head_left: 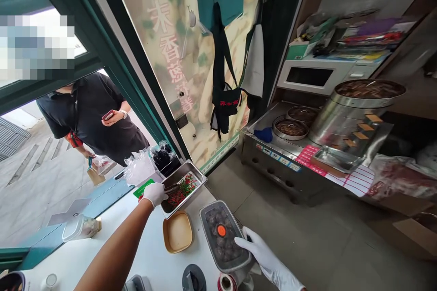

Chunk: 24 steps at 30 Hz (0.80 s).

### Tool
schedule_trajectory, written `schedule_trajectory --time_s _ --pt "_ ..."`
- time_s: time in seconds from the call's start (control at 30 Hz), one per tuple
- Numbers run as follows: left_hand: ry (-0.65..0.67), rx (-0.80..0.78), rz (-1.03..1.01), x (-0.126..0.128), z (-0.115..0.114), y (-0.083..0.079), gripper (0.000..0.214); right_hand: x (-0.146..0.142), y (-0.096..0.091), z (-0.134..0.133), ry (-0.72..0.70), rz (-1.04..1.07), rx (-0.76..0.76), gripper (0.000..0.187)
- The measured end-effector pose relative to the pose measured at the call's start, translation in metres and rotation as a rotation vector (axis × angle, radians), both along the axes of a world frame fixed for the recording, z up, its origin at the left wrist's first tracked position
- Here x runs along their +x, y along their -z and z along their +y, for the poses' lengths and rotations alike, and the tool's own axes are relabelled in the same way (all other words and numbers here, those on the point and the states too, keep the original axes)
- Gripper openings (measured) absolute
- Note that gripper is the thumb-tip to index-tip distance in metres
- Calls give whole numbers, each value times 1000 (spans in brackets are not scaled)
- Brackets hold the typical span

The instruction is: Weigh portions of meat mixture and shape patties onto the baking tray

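Note:
My left hand (154,193), in a white glove, is closed on metal tongs (171,188) that reach into a steel tray (199,174) of chopped red and green peppers. My right hand (261,251), also gloved, rests with fingers spread on the near right edge of a clear lidded container (222,236) full of dark round food with an orange piece on top. A shallow tan dish (177,232) lies between the two, empty.
A person in a black shirt (92,116) stands outside the serving window holding a phone. Plastic bags (139,167) sit beside the tray. A steel counter (290,154) with pots (355,104) lines the right wall; aprons (223,95) hang on the wall.

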<state>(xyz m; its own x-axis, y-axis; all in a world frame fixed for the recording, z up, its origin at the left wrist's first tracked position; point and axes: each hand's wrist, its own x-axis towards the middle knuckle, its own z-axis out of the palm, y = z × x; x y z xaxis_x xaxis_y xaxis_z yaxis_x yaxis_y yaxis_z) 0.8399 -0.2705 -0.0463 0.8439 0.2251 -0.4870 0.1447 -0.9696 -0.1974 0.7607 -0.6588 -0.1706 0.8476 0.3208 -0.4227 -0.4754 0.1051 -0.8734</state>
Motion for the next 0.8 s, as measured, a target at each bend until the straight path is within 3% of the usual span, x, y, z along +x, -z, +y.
schedule_trajectory --time_s 0.17,0.47,0.8 --pt "22 40 17 -4 7 -5 35 -3 -9 -10 -7 63 59 33" --pt "27 56 120 20 -14 18 38 1 -7 -9 -9 88 40 34" --pt "92 73 87 10 8 -8 37 3 4 -13 -6 80 59 37"
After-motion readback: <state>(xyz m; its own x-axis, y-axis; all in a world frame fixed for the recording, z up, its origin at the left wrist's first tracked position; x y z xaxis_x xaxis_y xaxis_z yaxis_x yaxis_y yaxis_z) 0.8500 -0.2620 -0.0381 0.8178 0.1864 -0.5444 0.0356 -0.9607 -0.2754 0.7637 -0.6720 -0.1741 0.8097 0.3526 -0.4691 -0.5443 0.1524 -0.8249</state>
